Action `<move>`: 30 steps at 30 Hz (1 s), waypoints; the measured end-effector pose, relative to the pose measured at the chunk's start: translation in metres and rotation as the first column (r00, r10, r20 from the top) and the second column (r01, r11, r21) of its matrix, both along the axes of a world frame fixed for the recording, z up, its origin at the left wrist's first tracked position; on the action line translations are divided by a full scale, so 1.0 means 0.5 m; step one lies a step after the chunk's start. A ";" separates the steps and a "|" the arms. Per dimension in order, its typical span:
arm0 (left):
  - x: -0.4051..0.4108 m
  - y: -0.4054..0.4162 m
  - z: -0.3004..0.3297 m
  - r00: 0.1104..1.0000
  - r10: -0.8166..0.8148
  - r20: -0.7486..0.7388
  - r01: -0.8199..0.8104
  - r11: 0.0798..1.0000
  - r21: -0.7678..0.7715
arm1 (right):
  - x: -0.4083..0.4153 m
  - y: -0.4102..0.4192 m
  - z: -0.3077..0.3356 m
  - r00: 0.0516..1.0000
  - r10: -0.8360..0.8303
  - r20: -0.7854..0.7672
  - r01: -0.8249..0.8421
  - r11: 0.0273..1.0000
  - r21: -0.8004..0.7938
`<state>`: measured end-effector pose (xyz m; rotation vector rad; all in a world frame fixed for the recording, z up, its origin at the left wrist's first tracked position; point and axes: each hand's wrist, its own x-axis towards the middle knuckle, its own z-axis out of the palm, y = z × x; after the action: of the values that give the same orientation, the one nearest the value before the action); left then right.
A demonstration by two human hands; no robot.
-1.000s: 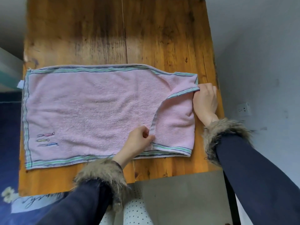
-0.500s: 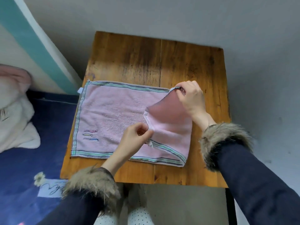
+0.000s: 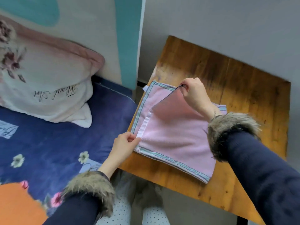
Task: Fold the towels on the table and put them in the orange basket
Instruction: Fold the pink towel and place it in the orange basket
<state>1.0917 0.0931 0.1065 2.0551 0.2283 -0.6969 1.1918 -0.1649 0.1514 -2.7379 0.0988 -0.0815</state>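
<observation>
A pink towel [image 3: 175, 137] with green-blue striped borders lies on the wooden table [image 3: 253, 95], its right half folded over the left half. My left hand [image 3: 125, 145] pinches the near corner of the folded layer at the table's left edge. My right hand [image 3: 194, 93] pinches the far corner of that layer, held slightly above the towel's far edge. A strip of the bottom layer still shows along the left side. Part of the orange basket [image 3: 17, 205] shows at the bottom left, on the bed.
A bed with a dark blue floral cover [image 3: 65, 137] lies left of the table, with a white and pink pillow [image 3: 43, 83] at its head. Grey wall [image 3: 227, 21] runs behind and to the right of the table. My knees show below the table's front edge.
Both hands have carried the towel's right end leftward over the rest, nearly to its left edge. The view has swung left, bringing the bed, pillow and orange basket into sight.
</observation>
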 end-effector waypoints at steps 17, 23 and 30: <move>0.034 0.002 -0.132 0.999 -0.038 0.039 0.025 0.954 0.297 | 0.188 0.091 -0.174 0.921 -0.006 -0.389 0.007 1.000 0.002; 0.058 -0.012 -0.127 1.000 -0.008 -0.025 0.015 0.967 0.254 | 0.197 0.091 -0.178 0.869 0.008 -0.495 0.073 0.987 0.144; 0.051 0.013 -0.107 0.998 -0.049 -0.043 0.055 0.985 0.162 | 0.179 0.088 -0.168 0.823 0.140 -0.550 -0.001 0.969 0.245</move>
<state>1.1170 0.0995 0.0528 2.2110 0.2621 -0.7733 1.2814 -0.1211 0.0675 -2.4329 0.1580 0.7253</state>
